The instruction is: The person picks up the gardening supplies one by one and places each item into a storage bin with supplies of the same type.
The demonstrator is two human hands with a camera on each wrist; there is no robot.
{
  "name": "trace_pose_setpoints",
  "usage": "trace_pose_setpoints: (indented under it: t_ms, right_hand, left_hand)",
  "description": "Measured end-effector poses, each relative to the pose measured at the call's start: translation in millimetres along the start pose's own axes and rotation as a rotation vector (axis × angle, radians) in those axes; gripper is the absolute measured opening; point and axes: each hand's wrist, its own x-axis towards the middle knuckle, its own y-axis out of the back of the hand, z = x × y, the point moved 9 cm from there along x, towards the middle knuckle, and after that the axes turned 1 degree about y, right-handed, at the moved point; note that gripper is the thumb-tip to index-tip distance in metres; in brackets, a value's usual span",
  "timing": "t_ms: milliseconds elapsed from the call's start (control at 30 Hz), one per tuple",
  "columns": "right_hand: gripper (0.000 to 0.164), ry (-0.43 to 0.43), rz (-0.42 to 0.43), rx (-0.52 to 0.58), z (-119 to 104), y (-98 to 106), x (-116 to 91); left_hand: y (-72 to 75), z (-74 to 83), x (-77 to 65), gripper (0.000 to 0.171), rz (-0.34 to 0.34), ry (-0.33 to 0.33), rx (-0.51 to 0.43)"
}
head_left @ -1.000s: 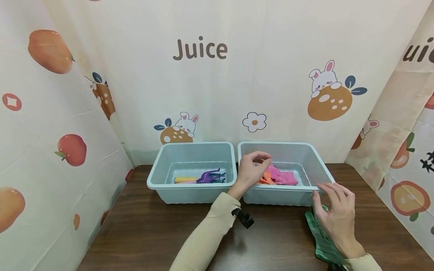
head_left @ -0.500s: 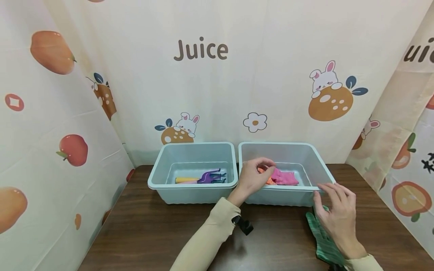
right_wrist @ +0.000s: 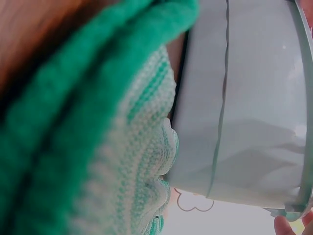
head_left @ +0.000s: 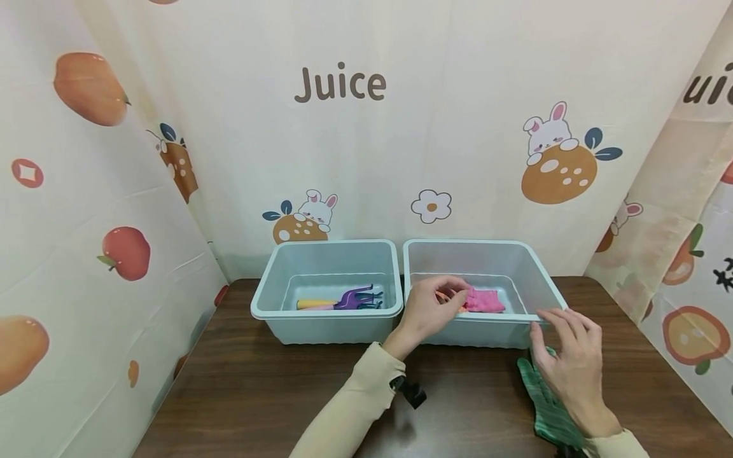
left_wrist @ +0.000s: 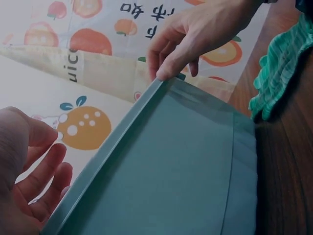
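My left hand (head_left: 429, 308) hovers over the near left side of the right pale blue tub (head_left: 487, 334), fingers curved; in the left wrist view its thumb and fingers are apart with nothing between them. Beneath it lie an orange piece (head_left: 442, 297), mostly hidden, and a pink, cloth-like item (head_left: 487, 301). The near right corner of the tub's rim is pinched by my right hand (head_left: 572, 362), thumb outside. Under that hand, a green striped knit glove (head_left: 541, 404) lies on the table; the right wrist view shows the glove (right_wrist: 142, 142) large and close, beside the tub wall.
Left of it stands a matching tub (head_left: 332, 331), holding a purple fork-shaped tool (head_left: 348, 299), a darker pronged one, and a yellow handle (head_left: 314, 304). A patterned curtain (head_left: 366, 159) rises behind the dark wooden table (head_left: 258, 394).
My left hand has shifted slightly right and lower over the right tub, now covering more of the orange piece. The right hand stays at the corner, and the glove has not moved.
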Motion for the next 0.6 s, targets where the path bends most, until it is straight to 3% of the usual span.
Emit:
trace_pose_setpoints:
  t_ms: [200, 433, 600]
  right_hand:
    - [0.055, -0.002, 0.005, 0.0, 1, 1, 0]
    - [0.052, -0.006, 0.003, 0.0, 2, 1, 0]
    - [0.05, -0.009, 0.004, 0.001, 1, 1, 0]
  left_hand:
    - [0.5, 0.6, -6.9, 0.013, -0.007, -0.004, -0.043]
    - [0.2, 5.7, -12.5, 0.013, -0.035, -0.063, -0.05]
    - [1.4, 5.8, -17.0, 0.012, -0.021, -0.056, -0.039]
